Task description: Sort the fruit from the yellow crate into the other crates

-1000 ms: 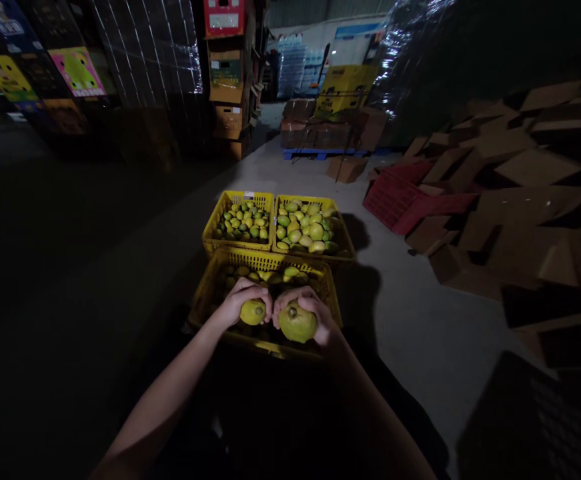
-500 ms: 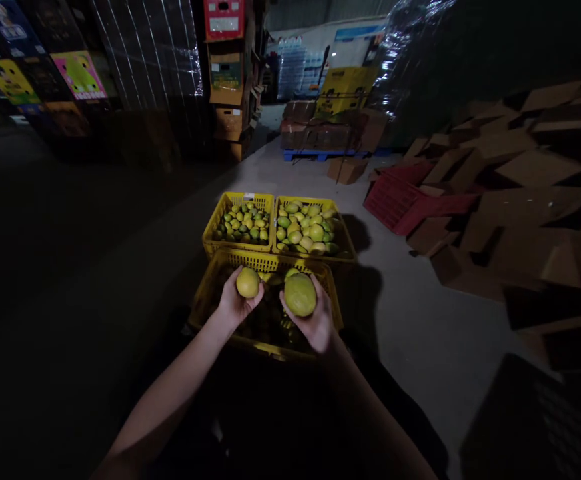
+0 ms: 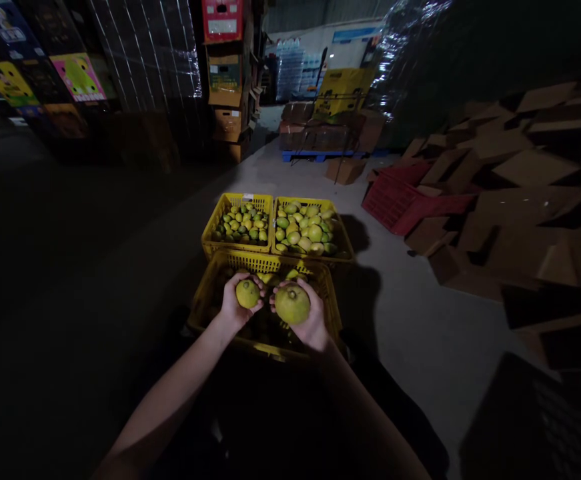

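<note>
2 bare arms (image 3: 195,363) reach over a yellow crate (image 3: 243,259); the left hand (image 3: 231,308) holds a small yellow-green fruit (image 3: 247,293), with its fingers curled around the sides; the right hand (image 3: 314,325) holds a bigger yellow-green fruit (image 3: 292,304), with its fingers bent around it too; each fruit shows a little round stem end; the hands are near each other, with a small gap between them; both held fruits are up above the crate; inside this crate it is very dark, but some yellow fruits (image 3: 267,278) show near its back wall; I cannot tell how many lie deeper down.

Just behind sit 2 more yellow crates, side by side; the left back crate (image 3: 240,246) has lots of small green and yellow fruits (image 3: 243,223); the right back crate (image 3: 315,257) has bigger, paler fruits (image 3: 300,230); gray floor (image 3: 410,320) shows around them.

To the right, a tipped red crate (image 3: 395,197) lies by a big messy heap of brown cardboard (image 3: 520,200); farther off, a small brown box (image 3: 345,171) sits in front of a blue pallet (image 3: 315,156); a yellow box (image 3: 340,90) is piled up there; left of it stands a tall stack of boxes (image 3: 226,80).
</note>
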A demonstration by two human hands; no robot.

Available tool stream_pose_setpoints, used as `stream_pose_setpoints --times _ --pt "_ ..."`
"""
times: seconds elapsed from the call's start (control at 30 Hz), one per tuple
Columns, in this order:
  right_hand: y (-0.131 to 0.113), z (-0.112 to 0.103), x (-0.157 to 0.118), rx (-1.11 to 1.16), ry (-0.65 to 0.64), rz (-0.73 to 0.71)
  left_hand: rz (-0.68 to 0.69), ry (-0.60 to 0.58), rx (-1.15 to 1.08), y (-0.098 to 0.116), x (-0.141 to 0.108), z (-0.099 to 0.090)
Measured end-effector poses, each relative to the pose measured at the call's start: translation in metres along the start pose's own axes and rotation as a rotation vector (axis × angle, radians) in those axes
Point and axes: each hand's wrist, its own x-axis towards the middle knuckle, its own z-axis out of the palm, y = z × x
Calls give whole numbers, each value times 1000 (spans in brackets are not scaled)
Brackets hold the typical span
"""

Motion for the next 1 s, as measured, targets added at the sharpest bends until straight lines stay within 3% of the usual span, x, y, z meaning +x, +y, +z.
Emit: stream_pose_setpoints --times 0.13,0.37,0.87,1.0 --pt "4 -2 2 -101 -66 -66 85 -52 169 -3 -1 3" --pt "7 -7 2 -164 -106 -126 102 -53 228 -3 -2 4" --pt "6 -4 3 -141 -114 -114 41 -53 151 -2 -2 3" --pt "7 -8 5 -127 10 -159 12 25 -55 -2 1 1"
